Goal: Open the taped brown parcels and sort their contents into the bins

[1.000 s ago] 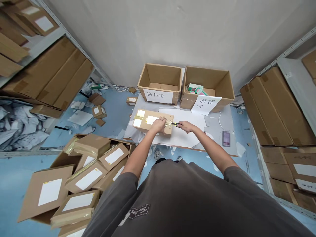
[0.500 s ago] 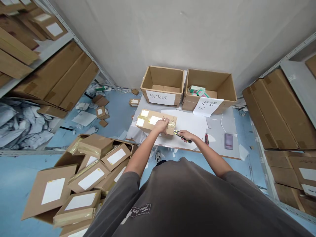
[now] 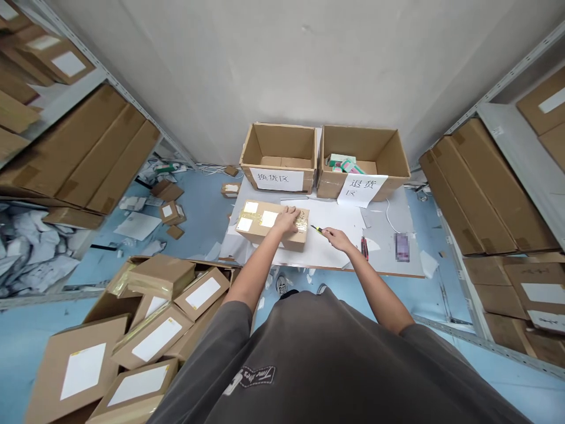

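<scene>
A taped cardboard box [image 3: 260, 229] with white labels lies on the white table near its front edge. My left hand [image 3: 286, 220] rests on top of the box towards its right end, fingers spread and pressing on the cardboard. Just right of the box, my right hand [image 3: 339, 239] is closed around a yellow and black utility knife [image 3: 318, 229]. The knife's tip points left at the box's taped end, with a small gap between them. A red and black tool [image 3: 364, 248] lies on the table to the right of my right hand.
Behind stand two open cartons with paper signs, the left carton [image 3: 278, 147] and the right carton [image 3: 388, 187], which holds small boxes. A phone [image 3: 402, 247] lies at right. A large bin of parcels [image 3: 159, 338] stands left; loaded shelves [image 3: 507, 129] flank both sides.
My right hand has drawn the knife slightly away from the box's end and its grip has turned. My left hand lies flatter on the box. The whole view has shifted a little.
</scene>
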